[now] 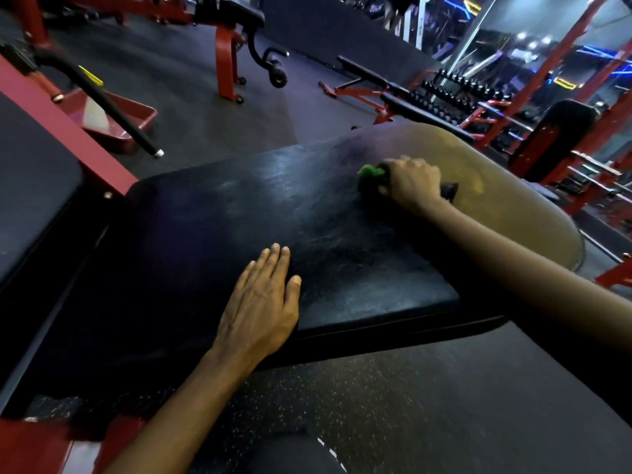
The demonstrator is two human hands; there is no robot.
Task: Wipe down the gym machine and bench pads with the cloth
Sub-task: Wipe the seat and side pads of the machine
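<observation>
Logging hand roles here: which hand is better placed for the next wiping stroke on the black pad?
Right. The right hand grips the cloth at the far end of the black pad; the left hand lies flat near its front edge, holding nothing.

This is a commercial gym. A broad black bench pad [239, 217] fills the near middle, fixed to a red steel frame [92, 155] on the left. The floor [427, 405] is dark rubber flecked with pale specks. Far across it stand another red-framed machine [225, 59] and a low adjustable bench [369, 75] with black upholstery. At the far right a tiered rack of dumbbells [458, 94] runs beside a wall mirror [547, 22] that reflects blue and white lights. A black padded lever bar [109, 104] slants at the far left.
</observation>
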